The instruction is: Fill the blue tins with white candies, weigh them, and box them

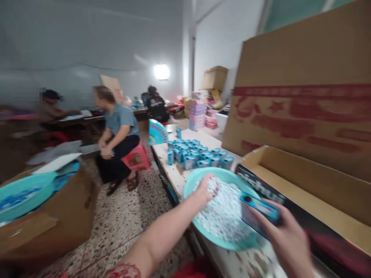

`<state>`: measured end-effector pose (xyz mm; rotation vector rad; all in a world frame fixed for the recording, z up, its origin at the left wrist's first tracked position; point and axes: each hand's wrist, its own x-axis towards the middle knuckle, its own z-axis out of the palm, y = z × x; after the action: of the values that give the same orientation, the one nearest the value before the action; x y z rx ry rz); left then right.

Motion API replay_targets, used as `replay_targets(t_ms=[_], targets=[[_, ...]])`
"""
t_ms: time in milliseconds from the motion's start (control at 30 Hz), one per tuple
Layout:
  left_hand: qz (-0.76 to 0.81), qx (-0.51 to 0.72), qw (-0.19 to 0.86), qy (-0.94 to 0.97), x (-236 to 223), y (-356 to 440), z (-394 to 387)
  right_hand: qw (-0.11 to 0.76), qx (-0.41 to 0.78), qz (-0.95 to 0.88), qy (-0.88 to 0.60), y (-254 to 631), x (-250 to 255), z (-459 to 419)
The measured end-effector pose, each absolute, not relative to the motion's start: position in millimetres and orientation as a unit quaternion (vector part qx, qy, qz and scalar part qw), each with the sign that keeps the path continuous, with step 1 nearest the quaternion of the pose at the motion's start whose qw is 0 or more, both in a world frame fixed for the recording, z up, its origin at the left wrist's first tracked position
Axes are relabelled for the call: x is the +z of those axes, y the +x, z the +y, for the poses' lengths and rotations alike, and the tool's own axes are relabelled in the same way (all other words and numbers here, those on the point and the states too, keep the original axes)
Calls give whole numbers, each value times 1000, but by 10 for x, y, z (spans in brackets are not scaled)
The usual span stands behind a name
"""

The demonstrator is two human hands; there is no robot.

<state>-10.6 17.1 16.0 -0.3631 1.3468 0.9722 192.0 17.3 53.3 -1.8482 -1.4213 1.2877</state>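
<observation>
Blue box: here it is being held over the right side of the basin point(192, 181), tilted, its dark round opening being shown near one end.
Right hand point(290, 231): the blue box point(261, 210) is being grasped between thumb and fingers.
Left hand point(206, 189): some white pieces point(224, 212) are being grasped, loosely cupped in curled fingers, inside the basin.
Basin: a broad heap of white pieces is being held within its turquoise wall, and the whole load is being carried by the surface point(174, 170).
Small boxes point(193, 152): a cluster of blue ones is being carried just beyond the basin, round dark openings being shown on many tops.
Fan-shaped display point(158, 133): it is being stood at the far end, near the cluster.
Open carton point(307, 193): it is being kept beside the basin on the right, a tall cardboard sheet point(298, 104) being stood behind it.
Red stool point(139, 154): over on the left, it is being occupied by a person point(120, 123) in a blue-grey top, hands being held together.
Second basin point(43, 193): blue items are being held in it, atop a cardboard box point(66, 216).
</observation>
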Motion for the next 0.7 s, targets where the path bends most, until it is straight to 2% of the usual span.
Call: replay_targets(t_ms=[133, 300, 700], targets=[[522, 493, 677, -159, 264, -113, 484, 247, 524, -518, -630, 1730, 452, 189], [505, 595, 612, -128, 323, 113, 616, 241, 516, -567, -596, 1504, 325, 184], [580, 571, 581, -15, 200, 147, 524, 223, 517, -573, -596, 1444, 354, 148]])
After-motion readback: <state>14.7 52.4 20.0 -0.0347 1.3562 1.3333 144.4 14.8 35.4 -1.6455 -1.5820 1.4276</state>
